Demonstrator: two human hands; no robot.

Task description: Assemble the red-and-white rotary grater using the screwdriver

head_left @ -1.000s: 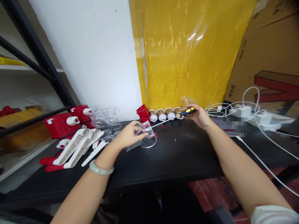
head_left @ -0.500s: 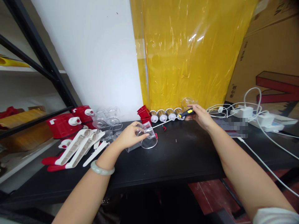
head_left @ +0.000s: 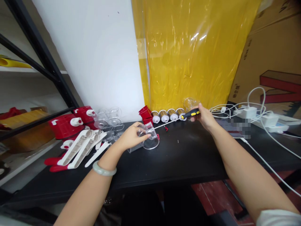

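Observation:
My left hand [head_left: 133,136] is closed around a clear plastic cup-like part [head_left: 151,143], which lies tilted on the black table [head_left: 178,166]. A small red piece shows at the part's right edge. In my right hand [head_left: 204,116] is a screwdriver [head_left: 191,113] with a black and yellow handle, gripped at its rear end. Its long shaft slants down to the left, and the tip reaches the clear part near my left thumb. The exact contact at the tip is too small to make out. A small red piece [head_left: 166,128] lies just behind the shaft.
White and red handles [head_left: 82,150], red housings [head_left: 63,125] and several clear cups [head_left: 109,117] crowd the left side. Along the back stand a red part [head_left: 145,113] and several patterned cylinders [head_left: 164,116]. White cables and chargers [head_left: 269,119] and a tablet-like device [head_left: 225,127] lie at right.
My right hand has turned a little around the screwdriver handle, with its fingers shifted. The left hand and the clear part stay in place; the view has moved slightly.

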